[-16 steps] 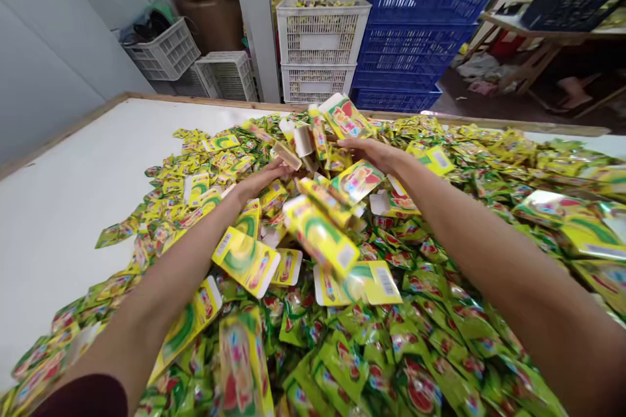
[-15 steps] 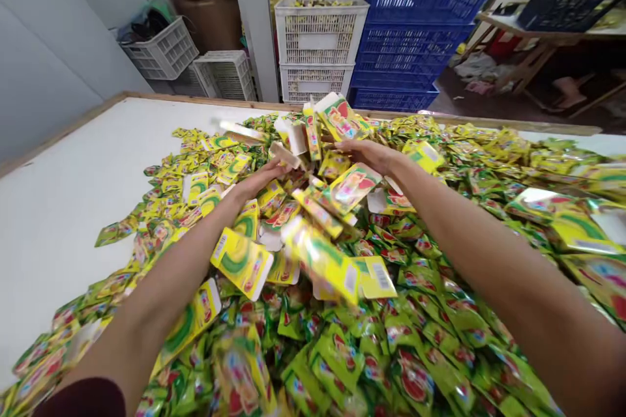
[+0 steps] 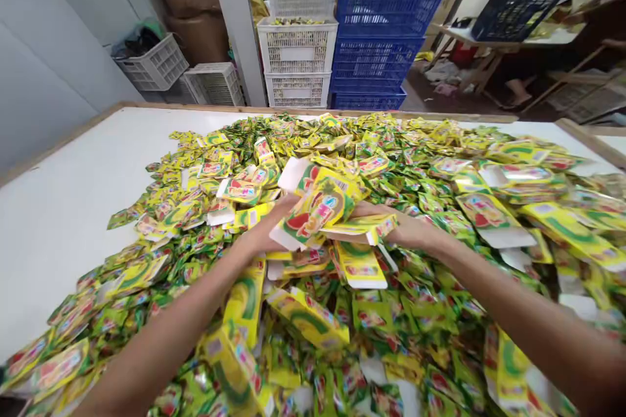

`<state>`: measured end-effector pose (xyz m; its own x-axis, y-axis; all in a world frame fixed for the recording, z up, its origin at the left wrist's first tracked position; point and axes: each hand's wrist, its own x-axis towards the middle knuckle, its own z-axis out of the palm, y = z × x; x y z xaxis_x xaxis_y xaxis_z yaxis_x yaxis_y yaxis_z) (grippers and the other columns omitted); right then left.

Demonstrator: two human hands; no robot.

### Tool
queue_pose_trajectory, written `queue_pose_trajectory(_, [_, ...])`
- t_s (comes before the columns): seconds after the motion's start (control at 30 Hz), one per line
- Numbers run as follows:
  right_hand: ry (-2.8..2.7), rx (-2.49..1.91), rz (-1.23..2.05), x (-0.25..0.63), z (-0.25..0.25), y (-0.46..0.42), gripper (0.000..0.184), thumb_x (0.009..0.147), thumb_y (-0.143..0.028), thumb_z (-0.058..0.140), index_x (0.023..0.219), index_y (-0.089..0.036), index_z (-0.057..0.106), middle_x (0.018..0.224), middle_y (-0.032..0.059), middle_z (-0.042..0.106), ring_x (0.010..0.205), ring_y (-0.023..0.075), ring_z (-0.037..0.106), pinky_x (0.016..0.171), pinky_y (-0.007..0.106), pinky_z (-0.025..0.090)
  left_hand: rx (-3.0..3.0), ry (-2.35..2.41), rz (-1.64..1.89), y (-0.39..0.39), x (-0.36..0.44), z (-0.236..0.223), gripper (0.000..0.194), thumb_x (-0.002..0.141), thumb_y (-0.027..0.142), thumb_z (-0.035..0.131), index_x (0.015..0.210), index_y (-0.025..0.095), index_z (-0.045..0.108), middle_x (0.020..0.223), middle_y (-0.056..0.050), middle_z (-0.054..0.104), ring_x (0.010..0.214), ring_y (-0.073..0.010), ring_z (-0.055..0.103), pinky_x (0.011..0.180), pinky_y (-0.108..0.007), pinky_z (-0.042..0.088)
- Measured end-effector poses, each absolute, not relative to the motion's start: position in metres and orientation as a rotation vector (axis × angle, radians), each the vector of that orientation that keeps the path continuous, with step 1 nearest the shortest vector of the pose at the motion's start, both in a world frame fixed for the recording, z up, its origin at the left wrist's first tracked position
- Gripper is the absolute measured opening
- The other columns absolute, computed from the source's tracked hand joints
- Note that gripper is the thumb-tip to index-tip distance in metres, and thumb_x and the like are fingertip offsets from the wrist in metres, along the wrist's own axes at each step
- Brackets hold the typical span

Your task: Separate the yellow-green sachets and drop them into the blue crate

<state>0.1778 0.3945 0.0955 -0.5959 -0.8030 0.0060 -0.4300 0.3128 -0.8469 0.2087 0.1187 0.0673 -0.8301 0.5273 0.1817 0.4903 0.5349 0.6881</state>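
Small yellow and green cartons (image 3: 317,212) printed with fruit lie heaped between and over my two hands. My left hand (image 3: 280,225) reaches in from the left side of this heap, its fingers covered by cartons. From the other side my right hand (image 3: 391,225) cups the same bunch, with a carton (image 3: 359,229) lying across its fingers. Loose cartons (image 3: 309,318) lie below and around my forearms. Under everything spreads a thick layer of small shiny green and yellow sachets (image 3: 420,313) with watermelon prints.
The white tabletop (image 3: 63,208) has a raised wooden edge (image 3: 161,106). Behind it stand stacked white crates (image 3: 297,45) and blue crates (image 3: 376,58). More cartons (image 3: 493,215) are scattered at right. A person's foot (image 3: 519,91) shows by a far table (image 3: 499,45).
Cartons that were tumbling between my hands now rest bunched on them. Both hands have come lower and nearer. The view has turned to the right.
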Motion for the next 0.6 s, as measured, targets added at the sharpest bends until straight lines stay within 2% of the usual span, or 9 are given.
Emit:
queue_pose_trajectory(0.1, [2.246,-1.138,-1.17,0.224,0.094,0.425,0.032,0.083,-0.037,0.049,0.107,-0.02,0.061,0.11,0.0065,0.059,0.102,0.0209,0.054,0.089,0.034,0.043,1.042,2.718,1.067,0.146,0.252,0.078,0.053,0.066,0.05,0.059,0.109,0.017,0.058,0.117,-0.01,0.057,0.108,-0.0286,0.052,0.096,-0.039,0.038])
queue_pose_trajectory(0.2, [2.327,-1.16,-1.131,0.267,0.089,0.452,0.031,0.084,-0.034,0.047,0.108,-0.019,0.06,0.109,0.0076,0.059,0.099,0.0196,0.056,0.085,0.03,0.045,1.064,2.788,0.917,0.171,0.292,0.081,0.042,0.076,0.041,0.052,0.112,0.02,0.056,0.121,-0.008,0.055,0.109,-0.0258,0.052,0.095,-0.036,0.039])
queue_pose_trajectory(0.33, [2.496,-1.251,-1.067,0.323,0.082,0.478,0.026,0.079,-0.027,0.05,0.1,-0.016,0.061,0.103,0.0103,0.058,0.096,0.0211,0.056,0.08,0.03,0.046,1.148,2.961,0.654,0.193,0.341,0.077,0.062,0.071,0.034,0.056,0.13,0.02,0.042,0.129,-0.011,0.048,0.118,-0.0293,0.044,0.099,-0.04,0.034])
queue_pose_trajectory(0.4, [2.604,-1.284,-0.984,0.351,0.08,0.487,0.028,0.075,-0.023,0.052,0.1,-0.016,0.061,0.106,0.0106,0.057,0.101,0.0234,0.053,0.083,0.033,0.044,1.146,2.996,0.517,0.199,0.365,0.074,0.069,0.069,0.029,0.057,0.135,0.021,0.036,0.127,-0.011,0.049,0.115,-0.0295,0.046,0.098,-0.041,0.035])
queue_pose_trajectory(0.5, [2.707,-1.29,-0.784,0.391,0.072,0.497,0.039,0.07,-0.017,0.054,0.108,-0.02,0.059,0.114,0.0087,0.052,0.107,0.0238,0.049,0.089,0.035,0.04,1.197,3.002,0.339,0.205,0.399,0.067,0.064,0.072,0.033,0.056,0.133,0.023,0.039,0.123,-0.012,0.051,0.115,-0.0297,0.045,0.1,-0.045,0.03])
queue_pose_trajectory(0.6, [2.833,-1.222,-0.599,0.428,0.057,0.507,0.048,0.065,-0.01,0.054,0.112,-0.019,0.058,0.117,0.0092,0.051,0.106,0.0244,0.049,0.09,0.036,0.038,1.286,2.986,0.229,0.209,0.432,0.061,0.062,0.074,0.042,0.056,0.132,0.025,0.041,0.128,-0.012,0.044,0.122,-0.0306,0.037,0.105,-0.051,0.017])
